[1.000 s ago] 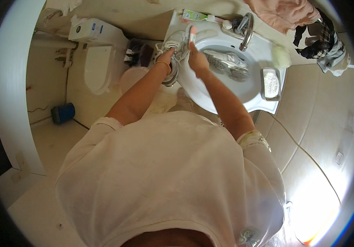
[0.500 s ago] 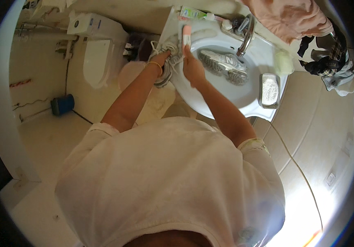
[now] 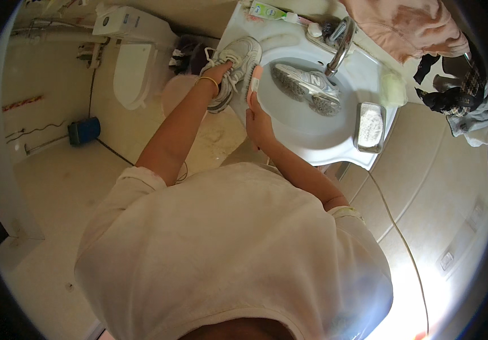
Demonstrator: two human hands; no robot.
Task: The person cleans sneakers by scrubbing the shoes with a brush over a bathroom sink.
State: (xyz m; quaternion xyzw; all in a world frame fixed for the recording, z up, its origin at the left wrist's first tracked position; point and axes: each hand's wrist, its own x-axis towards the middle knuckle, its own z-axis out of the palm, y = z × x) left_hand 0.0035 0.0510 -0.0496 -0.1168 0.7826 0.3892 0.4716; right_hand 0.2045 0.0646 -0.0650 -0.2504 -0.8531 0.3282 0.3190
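A white-and-grey sneaker [image 3: 245, 52] with loose laces is tilted over the left edge of the white sink [image 3: 278, 133]. My left hand [image 3: 219, 72] grips it at the shoe's opening, the fingers partly inside and hidden. Close to the shoe's side, my right hand [image 3: 260, 126] is closed round the handle of a pink scrub brush [image 3: 256, 79], its dark bristles facing the shoe. Whether the bristles touch the shoe I cannot tell. A matching grey sneaker [image 3: 310, 85] lies on its side in the basin, sole toward me.
A chrome faucet [image 3: 341, 48] arches over the basin. On the sink's right stands a metal tray of white powder [image 3: 370, 127], beside a pale green container [image 3: 392, 89]. A green-and-white tube [image 3: 266, 10] lies at the back. Pink cloth [image 3: 405, 25] hangs at right; a toilet [image 3: 133, 71] stands left.
My right hand and the brush have come down toward me along the shoe's side. The shoe in my left hand has turned, showing more of its toe and upper.
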